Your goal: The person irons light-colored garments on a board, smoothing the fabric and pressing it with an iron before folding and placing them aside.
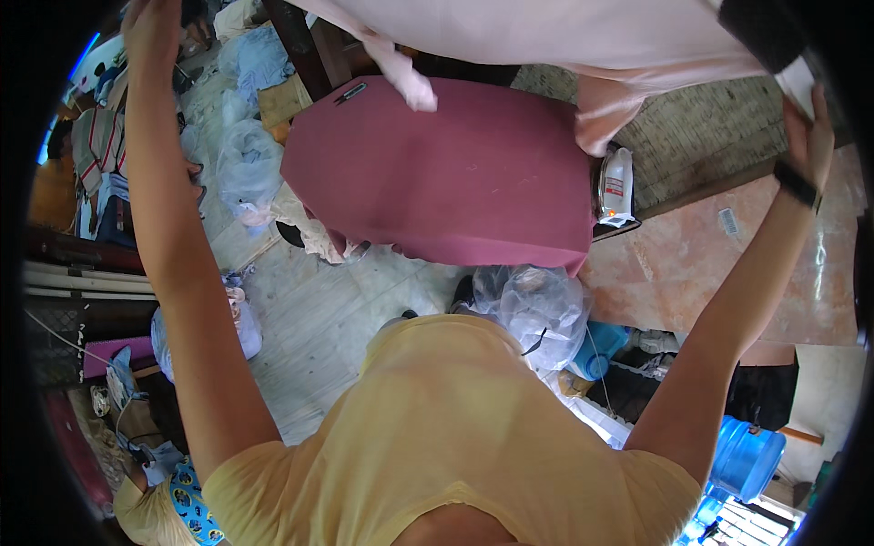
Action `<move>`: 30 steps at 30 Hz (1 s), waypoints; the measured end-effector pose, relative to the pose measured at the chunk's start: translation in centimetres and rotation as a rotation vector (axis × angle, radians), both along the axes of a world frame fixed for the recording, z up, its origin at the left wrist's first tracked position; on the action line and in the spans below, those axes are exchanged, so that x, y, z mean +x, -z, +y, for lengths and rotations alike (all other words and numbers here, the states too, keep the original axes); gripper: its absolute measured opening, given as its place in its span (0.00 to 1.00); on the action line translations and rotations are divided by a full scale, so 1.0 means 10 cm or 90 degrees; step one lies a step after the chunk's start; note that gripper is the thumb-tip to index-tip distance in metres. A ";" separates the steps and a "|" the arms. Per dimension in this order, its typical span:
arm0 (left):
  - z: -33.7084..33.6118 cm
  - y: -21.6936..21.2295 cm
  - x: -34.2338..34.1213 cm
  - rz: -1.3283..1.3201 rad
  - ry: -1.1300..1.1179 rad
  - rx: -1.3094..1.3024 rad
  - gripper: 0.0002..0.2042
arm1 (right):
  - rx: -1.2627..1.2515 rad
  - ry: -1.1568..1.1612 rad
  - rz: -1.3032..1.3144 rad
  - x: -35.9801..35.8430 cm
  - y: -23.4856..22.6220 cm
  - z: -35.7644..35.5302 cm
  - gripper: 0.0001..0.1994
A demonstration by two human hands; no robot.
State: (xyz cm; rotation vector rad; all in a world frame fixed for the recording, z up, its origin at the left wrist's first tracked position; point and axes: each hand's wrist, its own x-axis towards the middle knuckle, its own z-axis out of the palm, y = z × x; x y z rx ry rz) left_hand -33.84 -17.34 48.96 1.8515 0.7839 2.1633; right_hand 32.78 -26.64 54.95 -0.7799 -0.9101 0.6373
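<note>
Head view: both arms raised high and spread wide, holding a pale pink garment [546,36] stretched above the maroon-covered tabletop [437,182]. Left hand [150,32] at top-left grips one edge, fingers closed on the cloth. Right hand [806,127] at the far right, black wristband on the wrist, fingers pinched on the other edge. Risk: the hanging sleeve could brush the iron [617,187] standing at the tabletop's right end and tip it; the wide-stretched grip could slip, dropping the cloth onto the cluttered floor [319,309].
</note>
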 end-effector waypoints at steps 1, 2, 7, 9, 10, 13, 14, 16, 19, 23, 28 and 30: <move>-0.22 0.21 0.04 0.002 -0.159 -0.055 0.16 | -0.016 0.067 -0.024 -0.05 0.17 -0.21 0.20; -0.42 0.42 -0.01 0.101 -0.243 -0.098 0.15 | -0.066 0.060 -0.060 0.08 0.38 -0.42 0.18; -1.67 2.15 -0.45 0.234 -0.081 -0.303 0.06 | -0.290 -0.012 -0.034 0.25 2.10 -1.61 0.17; -2.22 2.96 -0.47 -0.021 0.112 -0.500 0.03 | -0.417 0.041 -0.031 0.56 3.17 -2.24 0.22; -2.48 3.22 -0.38 -0.070 0.110 -0.598 0.02 | -0.432 -0.059 0.112 0.38 3.56 -2.47 0.21; -3.00 4.00 -0.17 -0.072 0.137 -0.699 0.05 | -0.626 -0.185 0.219 -0.05 4.38 -2.89 0.19; -3.08 4.24 -0.09 -0.085 0.149 -0.736 0.02 | -0.727 -0.092 0.214 0.02 4.80 -3.11 0.19; -3.27 4.66 -0.12 0.067 0.100 -0.786 0.07 | -0.872 -0.138 0.094 0.05 5.26 -3.30 0.18; -3.49 4.94 -0.14 0.168 0.028 -0.839 0.11 | -1.112 -0.071 -0.231 -0.26 5.29 -3.28 0.20; -3.70 5.00 -0.25 0.357 0.061 -0.930 0.13 | -1.186 -0.131 -0.442 -0.22 5.40 -3.27 0.21; -2.68 5.35 -0.53 0.013 0.154 -0.879 0.12 | -0.812 -0.038 -1.012 0.47 6.19 -2.65 0.12; -1.71 5.20 -0.54 0.177 -0.120 -0.673 0.09 | -0.539 0.080 -0.917 -0.21 5.71 -1.49 0.09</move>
